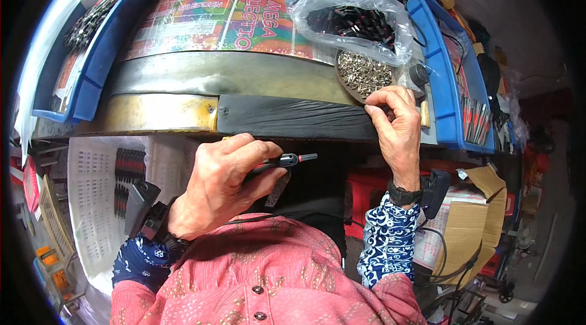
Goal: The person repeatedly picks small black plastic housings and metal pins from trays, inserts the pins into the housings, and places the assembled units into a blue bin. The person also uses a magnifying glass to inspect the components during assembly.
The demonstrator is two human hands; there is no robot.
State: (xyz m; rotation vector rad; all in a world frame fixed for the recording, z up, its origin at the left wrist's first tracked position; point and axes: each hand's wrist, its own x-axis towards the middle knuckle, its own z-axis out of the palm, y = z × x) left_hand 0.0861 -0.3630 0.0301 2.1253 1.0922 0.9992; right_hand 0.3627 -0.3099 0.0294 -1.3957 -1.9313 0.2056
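Observation:
My left hand (229, 181) is closed around a small black handle with a short metal shaft (296, 159), whose tip points right, over my lap. My right hand (397, 126) is at the near rim of a round dish of small metal parts (365, 73). Its thumb and forefinger are pinched together; whatever may be between them is too small to make out. Just behind the dish lies an open clear plastic bag (400, 26) holding many black pieces with red marks (354, 25).
Blue trays stand at the left (94, 81) and right (442, 75), both with slim red-and-black pieces. Printed colourful sheets (201, 20) cover the bench behind a black padded edge (293, 119). A white perforated basket (91, 191) sits lower left, a cardboard box (467, 227) lower right.

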